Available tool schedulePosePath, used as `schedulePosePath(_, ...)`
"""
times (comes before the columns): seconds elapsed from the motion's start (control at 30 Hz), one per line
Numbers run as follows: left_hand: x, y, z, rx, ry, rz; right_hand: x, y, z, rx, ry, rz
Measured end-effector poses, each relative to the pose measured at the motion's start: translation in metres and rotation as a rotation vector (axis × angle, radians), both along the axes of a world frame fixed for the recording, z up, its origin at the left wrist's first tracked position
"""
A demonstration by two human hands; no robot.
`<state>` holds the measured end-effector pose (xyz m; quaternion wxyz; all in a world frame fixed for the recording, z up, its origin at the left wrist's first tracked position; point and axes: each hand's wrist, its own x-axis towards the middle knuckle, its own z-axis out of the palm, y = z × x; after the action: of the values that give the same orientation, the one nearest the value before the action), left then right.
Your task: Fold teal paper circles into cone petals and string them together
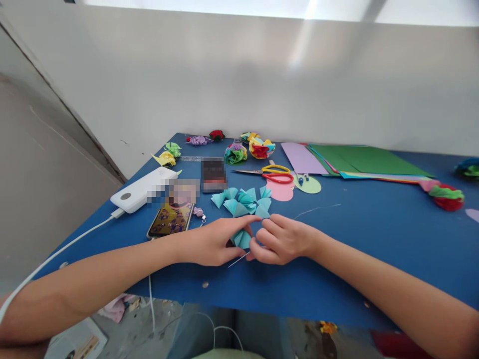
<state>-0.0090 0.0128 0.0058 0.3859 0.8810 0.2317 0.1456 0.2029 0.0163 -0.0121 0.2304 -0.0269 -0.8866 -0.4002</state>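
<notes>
My left hand (220, 242) curls its thumb and fingers around a folded teal paper piece (241, 239) above the blue table. Close against it, my right hand (280, 239) is closed in a pinch at the right edge of that paper. A thin pale strand (238, 260), like wire or thread, sticks out below the fingers. A similar fine strand (318, 209) trails on the table behind my right hand. What exactly the right fingertips grip is hidden. Just beyond my hands lie several more folded teal paper pieces (245, 199).
Scissors (277, 173) lie behind the teal pieces, near pink (280, 189) and green paper cutouts (309, 184). Left are a phone (170, 219), a white power bank (144, 189) with cable, and a blurred dark object (214, 174). Paper flowers (262, 148) and coloured sheets (366, 159) are at the back.
</notes>
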Motion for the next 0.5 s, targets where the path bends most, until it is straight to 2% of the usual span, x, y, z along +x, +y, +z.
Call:
schedulePosePath(0.17,-0.0016,-0.0006,0.002,-0.143,0.023,-0.042,0.0017,0.0011,0.0007,-0.016,-0.085,-0.046)
schedulePosePath(0.33,-0.0009,0.0011,0.0032,-0.252,0.043,0.059,0.0039,0.0019,0.0025,0.014,-0.097,-0.108)
schedulePosePath(0.4,0.0,0.0029,0.0018,-0.406,0.003,0.109,0.0045,0.0018,0.003,0.002,-0.103,-0.118)
schedulePosePath(0.5,0.0016,0.0067,0.0009,-0.719,-0.171,0.173,0.0062,0.0029,0.0033,-0.016,-0.077,-0.132)
